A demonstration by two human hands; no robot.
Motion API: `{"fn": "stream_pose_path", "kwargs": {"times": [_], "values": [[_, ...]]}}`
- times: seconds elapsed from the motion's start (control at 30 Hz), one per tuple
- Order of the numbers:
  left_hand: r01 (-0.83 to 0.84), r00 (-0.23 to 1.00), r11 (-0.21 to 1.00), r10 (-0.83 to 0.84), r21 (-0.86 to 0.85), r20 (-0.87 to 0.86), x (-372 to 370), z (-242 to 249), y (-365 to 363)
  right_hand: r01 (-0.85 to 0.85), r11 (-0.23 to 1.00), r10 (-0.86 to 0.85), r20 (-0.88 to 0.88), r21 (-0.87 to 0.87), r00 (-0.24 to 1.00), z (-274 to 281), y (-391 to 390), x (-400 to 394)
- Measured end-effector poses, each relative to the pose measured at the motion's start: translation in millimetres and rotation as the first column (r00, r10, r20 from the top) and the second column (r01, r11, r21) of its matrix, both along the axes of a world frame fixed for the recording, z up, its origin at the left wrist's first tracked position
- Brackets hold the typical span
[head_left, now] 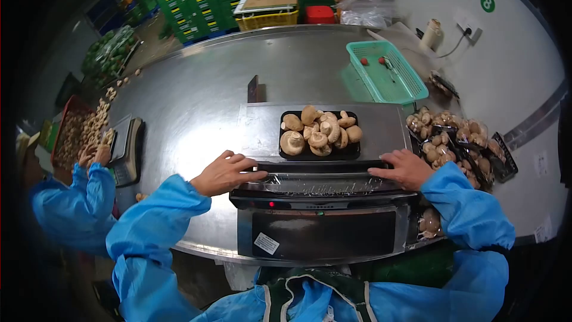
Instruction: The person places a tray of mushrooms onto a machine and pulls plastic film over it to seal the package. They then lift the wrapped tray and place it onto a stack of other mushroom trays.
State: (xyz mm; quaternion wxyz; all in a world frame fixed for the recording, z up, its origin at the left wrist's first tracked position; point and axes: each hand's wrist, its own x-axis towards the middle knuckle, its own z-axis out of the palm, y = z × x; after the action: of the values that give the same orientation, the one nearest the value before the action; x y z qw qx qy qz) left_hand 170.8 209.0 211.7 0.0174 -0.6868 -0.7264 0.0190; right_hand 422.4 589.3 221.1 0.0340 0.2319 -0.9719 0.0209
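Observation:
A black tray [291,156] heaped with brown mushrooms [320,131] rests on the metal top of a film wrapping machine [333,205]. Clear cling film [325,185] stretches across the machine's front, just on my side of the tray. My left hand [226,173] is at the film's left end, its fingers closed on the edge. At the right end, my right hand [405,170] pinches the film between thumb and fingers. Both hands are apart from the tray. A small red light [271,204] glows on the machine.
Wrapped mushroom trays [444,143] are piled at the right. A turquoise basket [390,74] with small red items stands behind them. At left, another person's hands [95,154] handle mushrooms beside a scale [130,152] and a red crate [70,122]. Green crates [193,0] stand behind the metal table [190,83].

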Motion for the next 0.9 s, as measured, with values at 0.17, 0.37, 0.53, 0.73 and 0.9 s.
{"fn": "stream_pose_path", "kwargs": {"times": [0.17, 0.37, 0.53, 0.73, 0.9], "values": [[0.109, 0.991, 0.993, -0.104, -0.054, 0.087, 3.9, -14.0, 18.7, -0.100, 0.963, 0.109, 0.022, -0.250, 0.994, -40.9, -12.5, -22.3], [-0.631, -0.080, 0.774, -0.126, 0.048, 0.989, 64.2, -0.6, 16.5, 0.395, -0.623, 0.054, 0.467, -0.675, 0.883, -21.6, -41.1, 19.2], [-0.517, 0.363, 0.619, -0.468, 0.592, 0.806, 51.7, 105.3, 21.9, -0.014, -0.519, -0.209, 0.111, -0.855, 0.972, 72.2, -38.6, 31.0], [0.089, 0.991, 0.855, -0.129, 0.511, 0.043, -85.8, 75.3, 119.6, 0.212, 0.968, -0.246, -0.344, -0.134, 0.906, 37.3, 34.5, -98.3], [-0.004, 0.996, 1.000, 0.006, -0.025, 0.089, -120.7, -14.8, 134.5, 0.205, 0.977, -0.183, -0.264, 0.058, 0.947, -36.1, 59.5, -134.0]]}}
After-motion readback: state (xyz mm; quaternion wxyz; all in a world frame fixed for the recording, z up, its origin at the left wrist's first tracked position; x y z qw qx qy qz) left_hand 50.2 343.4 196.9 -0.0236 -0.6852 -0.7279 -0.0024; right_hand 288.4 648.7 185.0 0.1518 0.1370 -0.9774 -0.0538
